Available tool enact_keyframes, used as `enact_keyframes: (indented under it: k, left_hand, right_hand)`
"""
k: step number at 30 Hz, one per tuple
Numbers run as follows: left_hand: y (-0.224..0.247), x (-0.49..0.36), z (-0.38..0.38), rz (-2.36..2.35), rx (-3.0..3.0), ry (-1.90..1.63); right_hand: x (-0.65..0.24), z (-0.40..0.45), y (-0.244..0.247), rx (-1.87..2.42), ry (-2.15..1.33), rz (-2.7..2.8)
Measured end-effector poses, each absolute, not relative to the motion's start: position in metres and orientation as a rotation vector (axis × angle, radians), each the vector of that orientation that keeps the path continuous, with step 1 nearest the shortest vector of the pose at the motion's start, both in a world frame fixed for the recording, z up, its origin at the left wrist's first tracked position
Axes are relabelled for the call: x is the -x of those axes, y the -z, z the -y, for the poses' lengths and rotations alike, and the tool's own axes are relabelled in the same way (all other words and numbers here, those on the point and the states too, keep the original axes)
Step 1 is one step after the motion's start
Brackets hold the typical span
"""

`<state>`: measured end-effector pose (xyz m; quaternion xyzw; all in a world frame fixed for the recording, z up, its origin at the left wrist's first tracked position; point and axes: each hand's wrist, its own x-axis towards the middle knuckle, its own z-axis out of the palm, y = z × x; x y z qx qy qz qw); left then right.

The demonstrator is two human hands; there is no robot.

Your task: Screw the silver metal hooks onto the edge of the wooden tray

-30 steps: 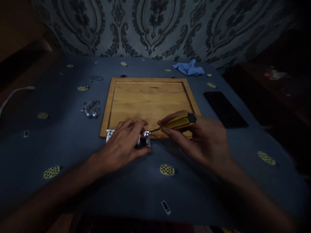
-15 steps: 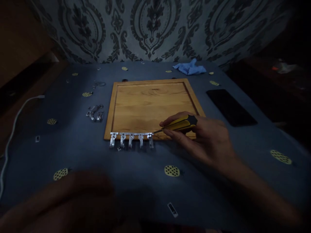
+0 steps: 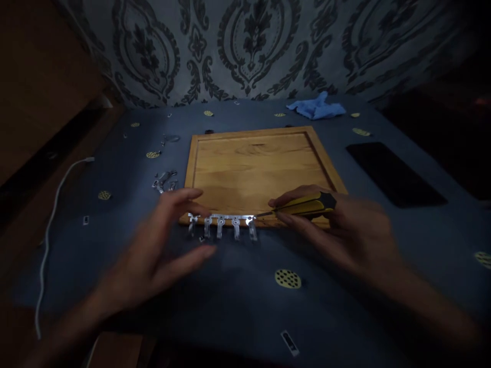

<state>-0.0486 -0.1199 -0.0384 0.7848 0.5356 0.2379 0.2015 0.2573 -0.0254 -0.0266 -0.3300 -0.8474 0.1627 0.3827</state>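
A wooden board [image 3: 253, 168] with a recessed panel lies flat on the blue patterned tablecloth. Along its near edge runs a row of metal hooks [image 3: 237, 227] joined by a thin strip. My right hand [image 3: 345, 230] grips a yellow-and-black screwdriver [image 3: 305, 205], whose tip points left and meets the rightmost hook's plate, or sits just beside it. Slightly blurred, my left hand [image 3: 153, 245] is open at the left end of the row, thumb and fingers apart around the leftmost hooks. Whether its fingertips touch the metal I cannot tell.
Loose metal hooks [image 3: 164, 180] lie left of the board, with a small clear bag [image 3: 171, 138] behind them. A black phone [image 3: 395, 174] rests at the right. At the back sits a crumpled blue cloth [image 3: 317, 106]. A white cable [image 3: 57, 197] runs along the left edge.
My left hand has risen from the lower left to the row of hooks and shows its fingers spread. My right hand keeps the screwdriver at the rightmost hook. The whole view has shifted slightly.
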Motion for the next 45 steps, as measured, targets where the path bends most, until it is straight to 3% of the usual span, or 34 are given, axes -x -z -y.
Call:
enact_keyframes:
  k: [4, 11, 37, 45]
  left_hand:
    - [0.037, 0.019, 0.078, -1.510, -2.324, -0.492]
    - [0.046, 0.015, 0.075, -1.429, -2.383, -0.335]
    - [0.042, 0.017, 0.072, -1.540, -2.351, -0.464]
    - [0.039, 0.042, 0.122, -1.885, -2.074, -0.817]
  right_hand:
    - [-0.258, 0.026, 0.029, 0.842, -0.432, 2.148]
    - [-0.259, 0.028, 0.028, 0.843, -0.430, 2.150]
    - [-0.255, 0.017, 0.030, 0.729, -0.427, 2.169]
    - [-0.254, 0.020, 0.036, 0.712, -0.404, 2.146]
